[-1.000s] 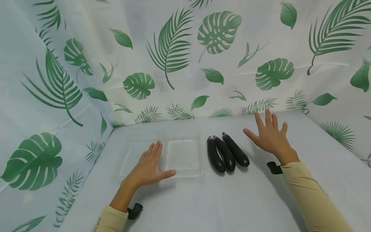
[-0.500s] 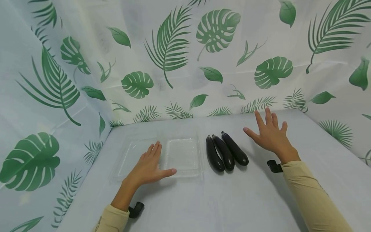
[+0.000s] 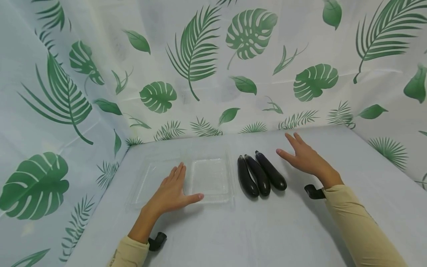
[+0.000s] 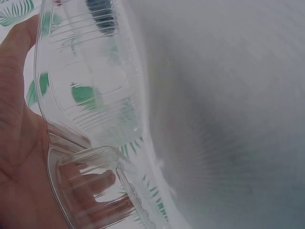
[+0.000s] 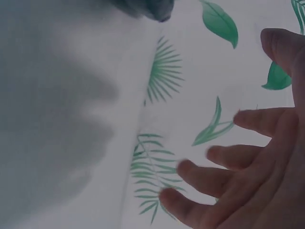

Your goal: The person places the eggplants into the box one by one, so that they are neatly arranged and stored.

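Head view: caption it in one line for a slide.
Left hand by a clear container, right hand by three eggplants on a pale table.

The head view looks forward and down from above. Wrist views, set much nearer, face the leafy cloth; left wrist and head share the clear container, at nine and seven o'clock respectively.

No text, label, brand or number can be read in any view. A dark marking on the left sleeve cannot be made out.
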Action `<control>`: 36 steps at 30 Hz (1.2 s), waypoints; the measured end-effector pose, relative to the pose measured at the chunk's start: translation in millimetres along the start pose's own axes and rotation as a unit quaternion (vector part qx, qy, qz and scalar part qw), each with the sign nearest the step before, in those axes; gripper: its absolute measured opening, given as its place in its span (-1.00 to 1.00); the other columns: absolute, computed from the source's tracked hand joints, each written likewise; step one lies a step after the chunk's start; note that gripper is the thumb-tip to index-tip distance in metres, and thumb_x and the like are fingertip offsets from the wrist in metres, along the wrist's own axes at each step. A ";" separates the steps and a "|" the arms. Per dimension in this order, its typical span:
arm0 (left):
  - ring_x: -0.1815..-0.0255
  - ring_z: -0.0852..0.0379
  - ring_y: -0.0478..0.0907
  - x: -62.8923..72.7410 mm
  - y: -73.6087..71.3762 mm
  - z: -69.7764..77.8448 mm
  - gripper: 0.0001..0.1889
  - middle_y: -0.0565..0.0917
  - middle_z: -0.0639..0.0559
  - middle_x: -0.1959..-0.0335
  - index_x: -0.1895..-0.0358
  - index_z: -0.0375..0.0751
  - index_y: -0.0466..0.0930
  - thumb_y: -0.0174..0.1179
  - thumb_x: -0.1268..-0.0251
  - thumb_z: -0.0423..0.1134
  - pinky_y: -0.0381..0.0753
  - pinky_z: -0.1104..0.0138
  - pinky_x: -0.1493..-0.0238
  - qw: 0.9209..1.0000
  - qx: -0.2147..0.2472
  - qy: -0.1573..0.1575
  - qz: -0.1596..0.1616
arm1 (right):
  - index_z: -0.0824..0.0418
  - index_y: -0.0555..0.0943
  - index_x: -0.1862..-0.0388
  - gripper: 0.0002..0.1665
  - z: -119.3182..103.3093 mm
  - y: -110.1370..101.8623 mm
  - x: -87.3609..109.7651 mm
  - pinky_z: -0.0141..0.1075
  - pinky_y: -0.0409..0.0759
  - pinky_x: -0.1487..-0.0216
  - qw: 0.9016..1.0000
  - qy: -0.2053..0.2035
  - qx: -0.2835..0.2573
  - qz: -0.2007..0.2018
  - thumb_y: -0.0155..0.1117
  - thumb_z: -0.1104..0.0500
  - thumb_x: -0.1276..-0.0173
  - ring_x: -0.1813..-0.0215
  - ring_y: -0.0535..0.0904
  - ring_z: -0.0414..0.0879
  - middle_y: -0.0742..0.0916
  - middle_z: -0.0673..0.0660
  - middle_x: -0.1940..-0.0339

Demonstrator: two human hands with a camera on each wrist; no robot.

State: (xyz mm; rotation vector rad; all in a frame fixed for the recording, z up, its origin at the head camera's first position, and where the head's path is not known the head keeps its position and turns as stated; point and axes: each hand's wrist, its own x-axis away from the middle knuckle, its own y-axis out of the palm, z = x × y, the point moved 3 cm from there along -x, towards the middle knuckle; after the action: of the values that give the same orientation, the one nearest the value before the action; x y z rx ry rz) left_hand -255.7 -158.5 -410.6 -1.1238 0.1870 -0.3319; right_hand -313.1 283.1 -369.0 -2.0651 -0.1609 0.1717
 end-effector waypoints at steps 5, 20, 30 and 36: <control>-0.77 -0.24 -0.23 0.0 -0.2 -1.0 0.34 -0.16 -0.23 -0.78 -0.74 -0.41 -0.20 0.24 -0.30 0.53 -0.02 -0.24 -0.62 1.000 0.000 -0.002 -0.001 | 0.48 0.10 -0.70 0.02 -6.5 2.8 4.4 0.41 0.36 -0.40 0.999 -0.020 -0.034 -0.023 0.10 -0.26 -0.70 -0.53 0.31 0.56 0.27 0.59 -0.62; -0.77 -0.23 -0.24 0.2 0.4 -0.1 0.34 -0.18 -0.25 -0.78 -0.73 -0.42 -0.20 0.27 -0.29 0.50 0.00 -0.23 -0.62 1.000 0.011 -0.001 -0.003 | 0.46 0.29 -0.62 -0.11 -8.8 22.7 5.8 0.24 0.63 -0.13 0.994 -0.013 -0.088 -0.062 0.24 -0.14 -0.65 -0.17 0.68 0.35 0.60 0.55 -0.34; -0.77 -0.22 -0.23 -0.2 0.2 -0.5 0.35 -0.18 -0.24 -0.78 -0.74 -0.41 -0.21 0.27 -0.29 0.51 0.01 -0.22 -0.62 1.000 0.009 -0.004 -0.005 | 0.62 0.45 -0.41 -0.23 -9.8 35.9 2.2 -0.09 0.76 0.15 0.987 0.003 -0.123 -0.106 0.35 0.00 -0.56 0.15 0.76 0.04 0.72 0.50 -0.11; -0.77 -0.24 -0.23 -0.7 -1.2 -0.2 0.34 -0.18 -0.25 -0.78 -0.73 -0.42 -0.20 0.26 -0.29 0.51 0.02 -0.22 -0.62 1.000 0.006 -0.002 -0.008 | 0.64 0.56 -0.27 -0.33 -15.8 39.7 5.1 -0.12 0.76 0.21 0.981 0.022 -0.149 -0.123 0.37 0.05 -0.53 0.15 0.70 0.02 0.74 0.41 -0.04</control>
State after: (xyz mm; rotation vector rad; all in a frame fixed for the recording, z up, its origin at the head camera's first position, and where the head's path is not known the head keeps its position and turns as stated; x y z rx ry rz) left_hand -256.6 -158.8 -409.6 -1.1144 0.1723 -0.3454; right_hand -303.4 251.5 -396.6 -2.3223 -0.4349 -0.0549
